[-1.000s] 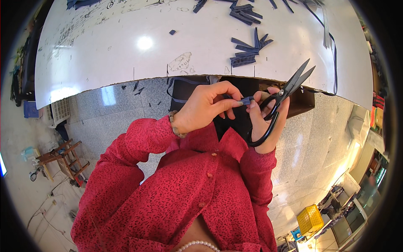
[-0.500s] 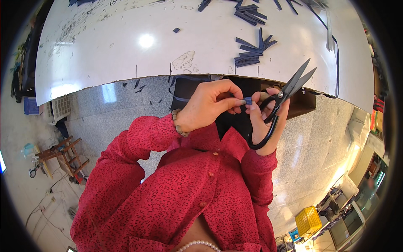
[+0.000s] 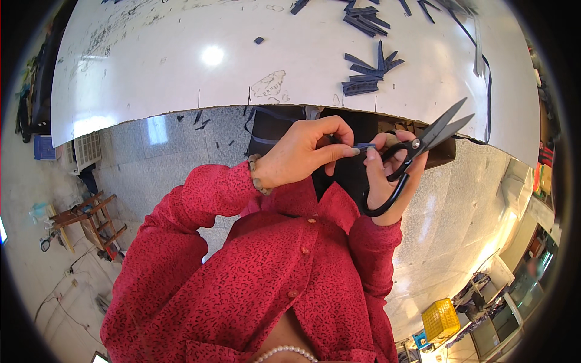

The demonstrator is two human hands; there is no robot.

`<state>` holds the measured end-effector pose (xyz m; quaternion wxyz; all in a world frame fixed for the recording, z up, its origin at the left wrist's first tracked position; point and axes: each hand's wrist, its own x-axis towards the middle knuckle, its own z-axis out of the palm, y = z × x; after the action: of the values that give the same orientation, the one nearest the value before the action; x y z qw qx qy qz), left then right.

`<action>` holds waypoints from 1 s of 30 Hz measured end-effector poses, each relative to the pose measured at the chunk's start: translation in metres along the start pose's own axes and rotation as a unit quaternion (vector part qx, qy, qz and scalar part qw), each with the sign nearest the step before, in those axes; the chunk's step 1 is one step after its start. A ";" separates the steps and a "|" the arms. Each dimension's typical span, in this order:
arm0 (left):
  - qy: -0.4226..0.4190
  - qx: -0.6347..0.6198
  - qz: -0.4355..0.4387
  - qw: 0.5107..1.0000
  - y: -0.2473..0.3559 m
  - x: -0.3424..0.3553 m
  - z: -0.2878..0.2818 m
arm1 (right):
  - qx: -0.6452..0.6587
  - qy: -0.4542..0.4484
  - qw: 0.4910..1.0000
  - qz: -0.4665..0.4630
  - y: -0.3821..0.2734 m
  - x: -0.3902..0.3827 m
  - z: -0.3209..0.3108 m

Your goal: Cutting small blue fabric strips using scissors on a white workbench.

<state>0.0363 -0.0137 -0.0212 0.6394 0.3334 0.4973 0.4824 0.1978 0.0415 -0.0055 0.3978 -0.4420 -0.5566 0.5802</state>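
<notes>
Just below the front edge of the white table (image 3: 151,66), my left hand (image 3: 296,154) pinches a small dark blue fabric strip (image 3: 364,146) between thumb and index finger. My right hand (image 3: 393,175) holds black scissors (image 3: 428,134), their slightly parted blades pointing up and right, while its thumb and a fingertip also meet at the strip's right end. Several cut dark blue strips (image 3: 369,78) lie in loose piles on the table above my hands, with a small dark square piece (image 3: 259,40) to their left.
Under the table edge are dark boxes (image 3: 442,154). Behind my left arm stands a wooden stool (image 3: 94,221); cables (image 3: 60,296) lie on the floor. At the lower right is a yellow plastic basket (image 3: 440,317), and at the far left a white crate (image 3: 88,151).
My right hand and the scissors have shifted slightly right, and the blades now tilt further rightward. My left fingers and the strip have moved a little right with them.
</notes>
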 end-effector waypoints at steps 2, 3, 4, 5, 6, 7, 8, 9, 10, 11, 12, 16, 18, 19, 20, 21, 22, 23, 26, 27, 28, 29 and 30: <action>-0.009 -0.005 0.000 1.000 -0.001 0.000 -0.003 | -0.010 0.015 1.000 -0.013 0.002 0.004 -0.004; -0.008 0.005 0.002 1.000 0.000 -0.001 -0.004 | -0.040 0.026 0.999 -0.022 0.002 0.005 -0.007; -0.006 0.016 0.004 1.000 0.001 -0.001 -0.004 | -0.070 0.036 0.996 -0.031 0.002 0.007 -0.008; -0.005 0.016 0.005 1.000 0.001 -0.001 -0.004 | -0.060 0.046 0.997 -0.030 0.001 0.007 -0.007; -0.005 0.003 -0.004 1.000 0.002 -0.002 -0.004 | -0.059 0.045 0.997 -0.031 0.001 0.008 -0.008; -0.006 -0.010 -0.012 1.000 0.004 -0.003 -0.004 | -0.057 0.048 0.996 -0.040 0.001 0.008 -0.008; -0.004 -0.012 -0.011 1.000 0.006 -0.004 -0.002 | -0.057 0.050 0.996 -0.048 0.001 0.009 -0.009; 0.000 -0.046 -0.024 0.999 0.009 -0.005 0.000 | -0.059 0.047 0.996 -0.048 0.001 0.010 -0.010; 0.004 -0.081 -0.035 0.996 0.011 -0.005 0.002 | -0.070 0.044 0.995 -0.051 0.002 0.011 -0.011; 0.006 -0.081 -0.033 0.996 0.009 -0.005 0.003 | -0.079 0.041 0.995 -0.054 0.002 0.011 -0.012; 0.003 -0.039 -0.017 0.999 0.007 -0.004 0.003 | -0.079 0.038 0.995 -0.056 0.001 0.011 -0.012; -0.023 0.000 0.003 1.000 0.001 -0.001 0.001 | -0.023 0.038 0.998 -0.039 -0.007 0.007 -0.011; -0.025 0.023 0.013 0.999 0.002 -0.002 0.003 | -0.024 0.033 0.998 -0.050 -0.010 0.007 -0.013; -0.026 0.046 0.022 0.998 0.002 -0.003 0.004 | -0.026 0.032 0.998 -0.051 -0.010 0.008 -0.014; -0.025 0.044 0.024 0.998 0.002 -0.004 0.007 | -0.039 0.036 0.997 -0.054 -0.011 0.008 -0.014; -0.008 0.059 0.057 0.997 0.002 -0.005 0.011 | -0.052 0.040 0.996 -0.056 -0.012 0.009 -0.014; 0.009 0.073 0.090 0.993 0.002 -0.005 0.014 | -0.054 0.037 0.996 -0.058 -0.013 0.009 -0.014; 0.012 0.071 0.093 0.993 0.002 -0.004 0.016 | -0.080 0.031 0.994 -0.068 -0.014 0.009 -0.016; 0.025 0.194 0.104 0.975 0.003 0.000 0.021 | -0.093 0.025 0.992 -0.086 -0.016 0.009 -0.014; 0.028 0.192 0.108 0.975 0.002 0.000 0.021 | -0.078 0.029 0.992 -0.092 -0.017 0.008 -0.013; 0.044 0.232 0.138 0.962 0.000 0.000 0.021 | -0.080 0.026 0.992 -0.095 -0.017 0.008 -0.013; 0.059 0.272 0.168 0.946 -0.002 0.000 0.022 | -0.084 0.033 0.992 -0.090 -0.018 0.007 -0.012; 0.061 0.270 0.170 0.946 -0.004 -0.001 0.021 | -0.087 0.041 0.992 -0.084 -0.018 0.007 -0.012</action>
<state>0.0578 -0.0146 -0.0185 0.4021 0.5435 0.5827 0.4511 0.2069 0.0529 0.0117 0.4280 -0.4498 -0.6233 0.4754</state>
